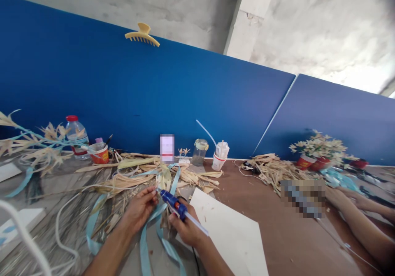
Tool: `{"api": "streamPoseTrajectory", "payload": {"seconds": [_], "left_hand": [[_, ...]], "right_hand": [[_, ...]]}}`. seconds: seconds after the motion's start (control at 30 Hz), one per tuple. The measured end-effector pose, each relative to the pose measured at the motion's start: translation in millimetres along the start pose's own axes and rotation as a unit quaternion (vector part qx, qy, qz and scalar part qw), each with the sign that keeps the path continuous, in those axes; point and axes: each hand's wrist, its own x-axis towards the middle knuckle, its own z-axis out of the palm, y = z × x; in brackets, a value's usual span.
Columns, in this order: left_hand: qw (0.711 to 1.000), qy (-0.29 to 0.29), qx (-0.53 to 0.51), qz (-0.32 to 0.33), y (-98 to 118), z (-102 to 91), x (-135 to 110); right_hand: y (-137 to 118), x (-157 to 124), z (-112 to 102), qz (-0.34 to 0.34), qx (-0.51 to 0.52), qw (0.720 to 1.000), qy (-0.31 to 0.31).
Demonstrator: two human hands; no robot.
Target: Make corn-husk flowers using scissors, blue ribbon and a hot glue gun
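My right hand [187, 226] is closed around a blue glue gun [173, 203] with a white glue stick jutting from its back; the nozzle points up and left. My left hand [140, 208] pinches a light blue ribbon [144, 243] together with dried straw-coloured leaves [138, 178] just in front of the nozzle. The ribbon loops down toward me over the table. A white sheet [231, 230] lies just right of my right hand.
A blue partition [154, 95] backs the table, with a yellow hair claw [142, 35] clipped on top. A water bottle [76, 136], red cup [100, 154], glass jar [199, 151] and plastic cup [219, 154] stand along it. Another person's arms [354, 218] rest at right near potted straw flowers [319, 150].
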Motion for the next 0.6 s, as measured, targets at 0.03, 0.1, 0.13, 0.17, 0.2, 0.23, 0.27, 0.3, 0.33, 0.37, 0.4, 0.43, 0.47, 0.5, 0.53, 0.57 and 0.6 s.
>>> {"api": "streamPoseTrajectory", "payload": {"seconds": [0.03, 0.1, 0.13, 0.17, 0.2, 0.23, 0.27, 0.3, 0.33, 0.37, 0.4, 0.43, 0.47, 0.5, 0.53, 0.57, 0.6], "left_hand": [[1.000, 0.003, 0.002, -0.001, 0, 0.9, 0], [1.000, 0.006, 0.006, -0.005, 1, 3.2, -2], [1.000, 0.005, 0.006, -0.006, 1, 4.3, -2], [1.000, 0.004, 0.005, -0.006, 2, 5.2, -3], [1.000, 0.002, 0.002, -0.006, 2, 5.8, -4], [1.000, 0.000, 0.000, -0.006, 3, 6.1, -4], [1.000, -0.001, -0.002, -0.006, 3, 6.2, -5], [1.000, -0.001, -0.003, -0.005, 3, 5.9, -5], [1.000, 0.000, -0.002, -0.003, 3, 5.6, -4], [1.000, 0.001, -0.001, -0.001, 3, 5.2, -4], [1.000, 0.003, 0.001, 0.000, 3, 4.9, -4], [1.000, 0.005, 0.001, 0.001, 2, 4.6, -3], [1.000, 0.006, 0.000, 0.000, 2, 4.5, -3], [1.000, 0.006, -0.002, -0.001, 2, 4.4, -3], [1.000, 0.005, -0.004, -0.002, 2, 4.4, -3], [1.000, 0.002, -0.005, -0.002, 2, 4.5, -3], [1.000, -0.002, -0.005, -0.002, 2, 4.6, -3]], "right_hand": [[1, 0, 0, 0.009, 0.010, 1.000, 0.007], [1, 0, -1, 0.025, 0.030, 0.999, 0.014], [1, 0, -1, 0.029, 0.035, 0.999, 0.011], [1, 0, -1, 0.032, 0.036, 0.999, 0.005], [0, 0, -1, 0.033, 0.035, 0.999, -0.002], [0, 0, -1, 0.033, 0.034, 0.999, -0.008], [0, 0, -1, 0.034, 0.035, 0.999, -0.012], [0, 0, -1, 0.036, 0.035, 0.999, -0.013], [1, -1, -1, 0.039, 0.035, 0.999, -0.009], [3, -2, -1, 0.043, 0.036, 0.998, -0.001], [4, -2, -1, 0.049, 0.035, 0.998, 0.010], [6, -3, 0, 0.057, 0.034, 0.998, 0.020], [8, -3, 0, 0.064, 0.033, 0.997, 0.028], [9, -4, 0, 0.067, 0.031, 0.997, 0.031], [10, -4, 1, 0.064, 0.029, 0.997, 0.028], [10, -3, 1, 0.056, 0.029, 0.998, 0.019], [10, -3, 1, 0.047, 0.029, 0.998, 0.009]]}}
